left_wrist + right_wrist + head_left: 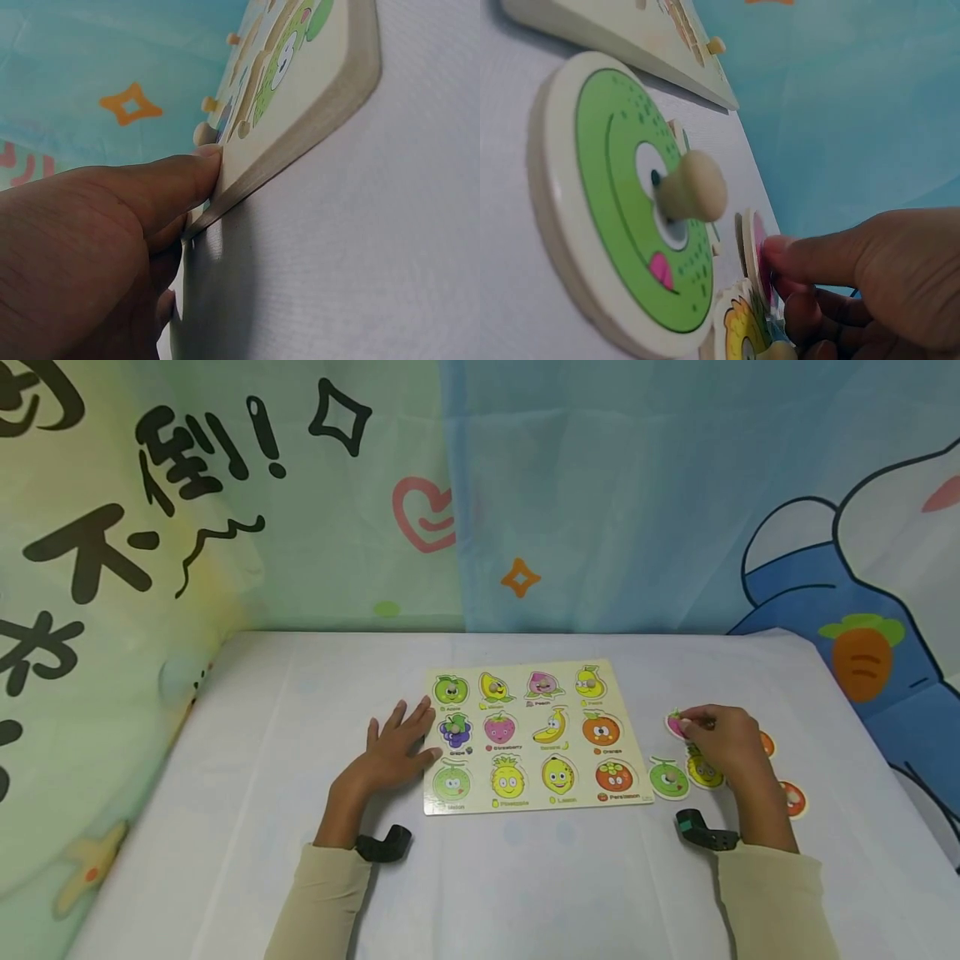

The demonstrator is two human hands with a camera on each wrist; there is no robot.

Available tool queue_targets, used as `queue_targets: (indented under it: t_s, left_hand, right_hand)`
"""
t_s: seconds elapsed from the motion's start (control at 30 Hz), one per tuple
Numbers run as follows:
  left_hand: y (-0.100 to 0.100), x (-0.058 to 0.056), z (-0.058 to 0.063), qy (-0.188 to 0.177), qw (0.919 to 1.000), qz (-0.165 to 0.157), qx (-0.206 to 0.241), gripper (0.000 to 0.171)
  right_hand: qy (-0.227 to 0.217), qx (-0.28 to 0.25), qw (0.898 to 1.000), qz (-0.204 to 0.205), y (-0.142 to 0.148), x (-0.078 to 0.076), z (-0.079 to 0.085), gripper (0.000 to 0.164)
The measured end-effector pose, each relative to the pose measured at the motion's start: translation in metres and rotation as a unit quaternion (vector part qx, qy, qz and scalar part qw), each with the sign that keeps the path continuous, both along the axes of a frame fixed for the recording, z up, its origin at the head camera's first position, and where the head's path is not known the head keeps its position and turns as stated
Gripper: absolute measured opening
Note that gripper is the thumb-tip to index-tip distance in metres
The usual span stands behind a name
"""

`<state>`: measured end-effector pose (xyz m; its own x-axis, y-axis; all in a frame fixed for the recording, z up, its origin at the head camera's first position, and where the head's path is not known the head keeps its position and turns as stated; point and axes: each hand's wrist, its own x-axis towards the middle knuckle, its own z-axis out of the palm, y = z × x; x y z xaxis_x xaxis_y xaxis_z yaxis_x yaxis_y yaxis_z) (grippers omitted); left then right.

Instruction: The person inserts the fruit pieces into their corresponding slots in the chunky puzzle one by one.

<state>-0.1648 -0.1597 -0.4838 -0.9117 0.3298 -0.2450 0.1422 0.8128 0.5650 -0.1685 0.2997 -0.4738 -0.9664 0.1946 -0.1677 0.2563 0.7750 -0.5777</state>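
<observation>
On the table lies a wooden fruit puzzle board [525, 737], with rows of printed fruit faces and names. My left hand [393, 747] is at the board's left edge, fingers spread, its thumb touching the border beside the melon. In the left wrist view the thumb [169, 184] meets the board's side [300, 127]. My right hand [723, 739] pinches a pink fruit piece [674, 724] to the right of the board; in the right wrist view this piece [756, 251] stands tilted at the fingertips, its knob hidden.
Close to the board's right edge lies a green melon piece [669, 779] with a wooden knob [697, 187]. A yellow pineapple piece [703, 770] is under the right hand. Orange [767, 743] and red [792, 799] pieces show behind the right wrist. Printed curtains border the table.
</observation>
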Motion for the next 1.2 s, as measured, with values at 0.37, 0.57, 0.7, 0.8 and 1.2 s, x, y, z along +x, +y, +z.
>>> queue_targets:
  t_s: [0.37, 0.57, 0.7, 0.8, 1.2]
  left_hand:
    - [0.000, 0.001, 0.005, 0.003, 1.0000, 0.000, -0.002, 0.070]
    - [0.000, 0.001, 0.002, -0.002, 1.0000, -0.001, -0.001, 0.071]
    - [0.000, 0.001, 0.001, -0.002, 1.0000, 0.002, 0.002, 0.071]
    - [-0.001, 0.001, 0.001, 0.002, 1.0000, 0.004, -0.001, 0.071]
    - [0.001, 0.002, 0.001, 0.001, 1.0000, 0.008, -0.001, 0.071]
  right_hand:
    - [0.053, -0.013, 0.998, 0.006, -0.020, -0.001, 0.007, 0.035]
    - [0.104, 0.009, 0.994, 0.029, -0.015, -0.020, -0.027, 0.045]
    - [0.101, -0.012, 0.993, 0.056, -0.034, -0.022, -0.022, 0.048]
    - [0.084, -0.047, 0.992, 0.080, -0.064, -0.016, 0.004, 0.041]
    - [0.087, -0.095, 0.978, 0.161, -0.138, -0.017, 0.016, 0.020]
